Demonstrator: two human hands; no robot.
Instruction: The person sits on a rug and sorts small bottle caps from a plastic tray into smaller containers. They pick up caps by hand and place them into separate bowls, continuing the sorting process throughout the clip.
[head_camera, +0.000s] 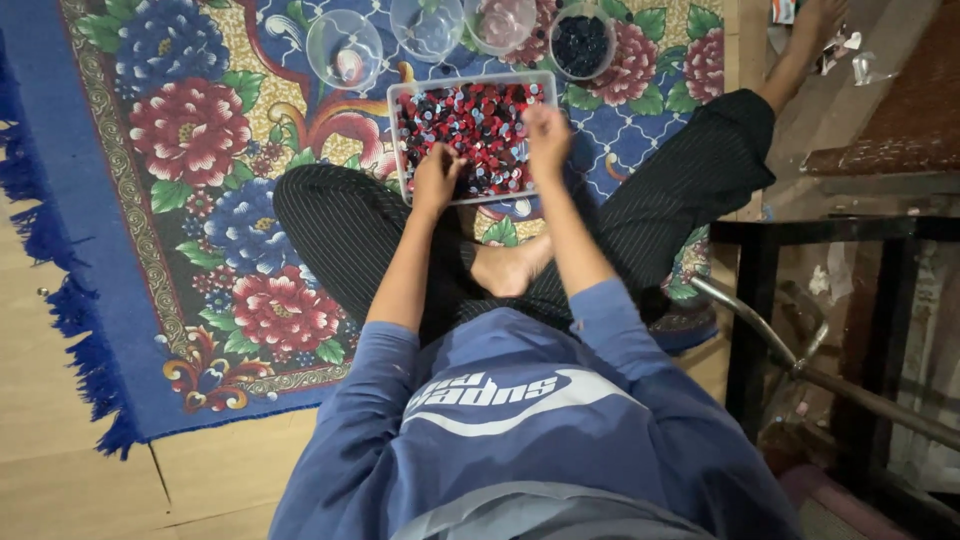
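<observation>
Head view: a person sits cross-legged on a floral rug (190, 130) laid over a pale floor, looking down at both hands.
Tray: a clear rectangular tray (398, 140) rests on the rug just in front of the crossed legs, filled with a mixed heap of small red, black and pale discs (485, 120).
Left hand (436, 178): lowered onto the near left part of the heap, fingers curled down among the discs; whether it pinches any cannot be told.
Right hand (547, 135): over the right side of the tray, fingers bunched in a loose fist, seemingly gathering or holding discs, though none shows between the fingers.
Bowls: four clear round bowls stand in a row just beyond the tray. The left bowl (343, 45) and the next bowl (425, 25) look empty, the third bowl (500, 20) is hard to read, and the rightmost bowl (582, 42) holds dark pieces.
Step in hand: judging by the dark pieces already set apart, the discs are being picked over by colour, with most of the heap unsorted.
Next move calls for: a fine pinch on discs of one colour, then a short reach over the far rim without scattering the heap.
</observation>
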